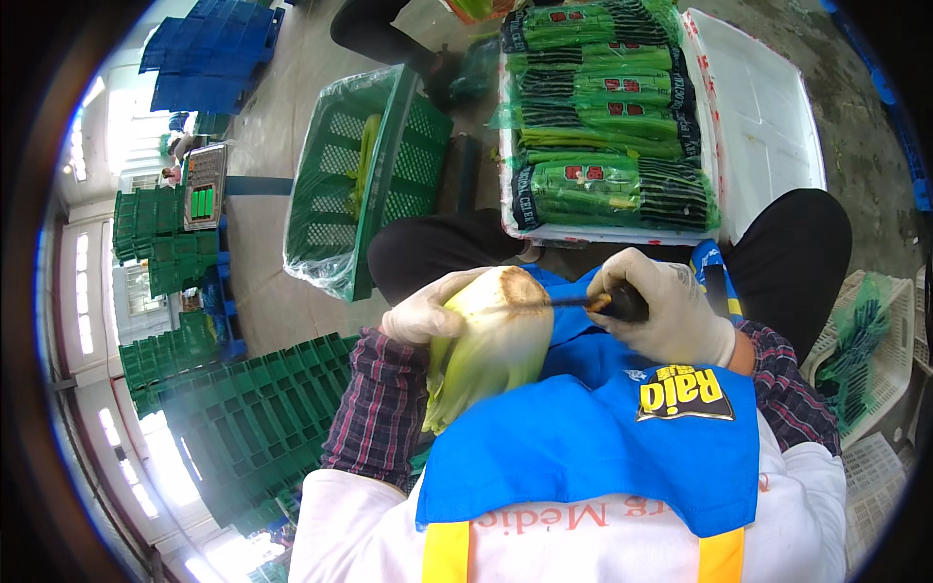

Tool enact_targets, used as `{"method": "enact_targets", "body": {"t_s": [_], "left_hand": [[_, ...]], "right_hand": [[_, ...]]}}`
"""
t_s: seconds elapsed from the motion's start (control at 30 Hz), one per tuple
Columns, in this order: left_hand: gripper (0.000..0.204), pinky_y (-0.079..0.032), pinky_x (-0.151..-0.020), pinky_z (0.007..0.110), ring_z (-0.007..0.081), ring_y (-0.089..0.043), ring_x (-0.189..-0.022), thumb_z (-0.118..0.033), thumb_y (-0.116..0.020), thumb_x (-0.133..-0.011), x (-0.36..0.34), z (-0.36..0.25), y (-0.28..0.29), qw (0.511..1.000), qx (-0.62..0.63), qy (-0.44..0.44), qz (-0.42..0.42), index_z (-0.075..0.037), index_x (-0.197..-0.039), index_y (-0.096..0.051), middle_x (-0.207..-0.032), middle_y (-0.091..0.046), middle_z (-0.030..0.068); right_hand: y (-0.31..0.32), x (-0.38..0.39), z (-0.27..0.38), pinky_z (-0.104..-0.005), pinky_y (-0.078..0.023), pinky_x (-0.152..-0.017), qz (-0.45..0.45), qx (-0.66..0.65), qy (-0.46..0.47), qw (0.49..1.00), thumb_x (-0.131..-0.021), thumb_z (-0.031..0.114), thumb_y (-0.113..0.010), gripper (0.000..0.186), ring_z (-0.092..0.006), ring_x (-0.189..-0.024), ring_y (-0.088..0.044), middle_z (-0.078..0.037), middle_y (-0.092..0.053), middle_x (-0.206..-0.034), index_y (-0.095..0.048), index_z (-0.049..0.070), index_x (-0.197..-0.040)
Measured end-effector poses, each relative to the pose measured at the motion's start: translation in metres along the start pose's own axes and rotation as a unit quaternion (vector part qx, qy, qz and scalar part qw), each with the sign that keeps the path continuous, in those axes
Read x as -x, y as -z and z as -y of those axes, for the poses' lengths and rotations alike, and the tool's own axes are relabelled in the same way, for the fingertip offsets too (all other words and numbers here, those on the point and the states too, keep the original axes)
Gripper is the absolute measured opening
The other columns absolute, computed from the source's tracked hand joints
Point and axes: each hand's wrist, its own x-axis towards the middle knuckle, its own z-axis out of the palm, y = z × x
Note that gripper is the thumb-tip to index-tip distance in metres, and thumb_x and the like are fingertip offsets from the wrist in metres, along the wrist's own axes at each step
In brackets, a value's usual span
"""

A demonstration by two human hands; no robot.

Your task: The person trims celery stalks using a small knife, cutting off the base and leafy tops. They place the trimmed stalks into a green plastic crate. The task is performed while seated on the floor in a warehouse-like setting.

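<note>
My left hand (425, 313), in a pale glove, grips a pale green leafy head of cabbage-like vegetable (491, 352) held against my blue apron, its brown cut stem end facing up. My right hand (664, 309), also gloved, is closed on the dark handle of a small knife (583, 302) whose blade lies across the stem end. Both hands are over my lap, between my knees in black trousers.
A white foam box (758, 107) holds several bagged green vegetable packs (607, 117) ahead. A green plastic crate lined with clear film (364, 180) stands to its left. Stacked green crates (243, 418) lie at left, a white crate (875, 360) at right. Another person sits beyond.
</note>
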Motion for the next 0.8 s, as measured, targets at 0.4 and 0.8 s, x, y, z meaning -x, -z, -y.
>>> {"method": "enact_targets", "body": {"t_s": [0.4,0.8], "left_hand": [[0.128,-0.040,-0.123,0.037,0.0217,-0.056,-0.140,-0.047,-0.101,-0.063,0.000,0.009,0.015,0.999,-0.031,0.010,0.004,0.008,-0.160,-0.038,-0.155,-0.056,0.0150],[0.130,-0.040,-0.123,0.038,0.0221,-0.057,-0.139,-0.046,-0.103,-0.060,-0.002,0.018,0.017,0.999,-0.037,-0.006,0.002,0.009,-0.159,-0.039,-0.153,-0.057,0.0147]], "right_hand": [[-0.022,-0.010,-0.013,-0.0449,-0.056,-0.078,-0.014,0.123,0.136,0.983,-0.078,0.011,-0.082,0.036,-0.0326,-0.092,-0.071,-0.008,-0.070,-0.097,-0.064,0.015,-0.109],[-0.027,-0.003,-0.014,-0.0460,-0.057,-0.074,0.021,0.159,0.129,0.979,-0.079,0.013,-0.081,0.039,-0.0338,-0.088,-0.073,-0.009,-0.072,-0.094,-0.058,0.015,-0.111]]}}
